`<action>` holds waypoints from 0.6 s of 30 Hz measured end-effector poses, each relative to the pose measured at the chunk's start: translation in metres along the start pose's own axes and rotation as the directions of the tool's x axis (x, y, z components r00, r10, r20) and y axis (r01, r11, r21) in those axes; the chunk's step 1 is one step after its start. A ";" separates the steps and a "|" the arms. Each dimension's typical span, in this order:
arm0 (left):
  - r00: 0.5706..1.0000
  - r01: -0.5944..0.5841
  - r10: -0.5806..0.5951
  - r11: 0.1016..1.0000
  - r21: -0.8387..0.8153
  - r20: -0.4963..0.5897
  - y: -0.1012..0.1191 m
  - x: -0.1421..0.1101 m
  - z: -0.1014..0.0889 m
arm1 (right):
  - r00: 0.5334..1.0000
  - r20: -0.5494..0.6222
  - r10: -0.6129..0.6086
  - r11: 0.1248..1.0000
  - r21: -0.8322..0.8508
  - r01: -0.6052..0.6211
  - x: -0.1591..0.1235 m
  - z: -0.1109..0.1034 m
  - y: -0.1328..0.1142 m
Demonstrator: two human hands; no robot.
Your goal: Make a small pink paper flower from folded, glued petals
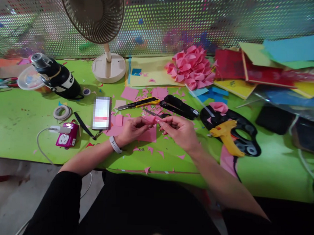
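Between my hands is a small piece of pink paper [152, 119], pinched from both sides. My left hand [133, 129], with a pale band on its wrist, grips its left part. The fingertips of my right hand [179, 131] close on its right end. Below them lies a larger pink sheet [149, 135] on the green table. Just beyond my fingers are scissors [157, 114], partly hidden, a black stapler [178, 106] and a yellow-and-black utility knife [140, 103]. Pink scraps are scattered all around.
A pink paper flower ball [191, 67] sits at the back. On the right, a yellow glue gun [227, 134] rests on a black holder [250, 126]. To the left are a phone [101, 112], tape roll [62, 112], purple power adapter [67, 134], black bottle [60, 77] and fan [108, 68].
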State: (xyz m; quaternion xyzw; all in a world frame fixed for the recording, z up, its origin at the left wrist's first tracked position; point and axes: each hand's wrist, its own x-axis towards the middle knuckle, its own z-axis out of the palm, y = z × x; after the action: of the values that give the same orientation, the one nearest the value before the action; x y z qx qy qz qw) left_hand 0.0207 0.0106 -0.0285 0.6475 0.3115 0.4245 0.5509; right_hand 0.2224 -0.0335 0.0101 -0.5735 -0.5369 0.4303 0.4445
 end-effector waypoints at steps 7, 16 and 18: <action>0.998 -0.064 0.064 0.997 0.041 0.011 -0.007 -0.001 -0.001 | 1.000 0.011 -0.003 1.000 0.016 0.003 0.000 0.001 0.002; 0.995 -0.102 0.100 0.991 0.084 0.024 -0.008 -0.001 -0.001 | 0.998 0.002 -0.063 0.996 -0.066 0.063 0.000 0.002 0.000; 0.994 -0.105 0.104 0.991 0.084 0.019 -0.008 -0.001 -0.001 | 0.995 0.011 -0.103 0.990 -0.092 0.103 -0.001 0.000 -0.002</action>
State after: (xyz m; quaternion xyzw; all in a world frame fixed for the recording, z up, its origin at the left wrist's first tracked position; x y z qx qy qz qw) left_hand 0.0196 0.0119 -0.0363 0.6889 0.2908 0.4344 0.5022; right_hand 0.2218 -0.0349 0.0119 -0.5638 -0.5864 0.3833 0.4374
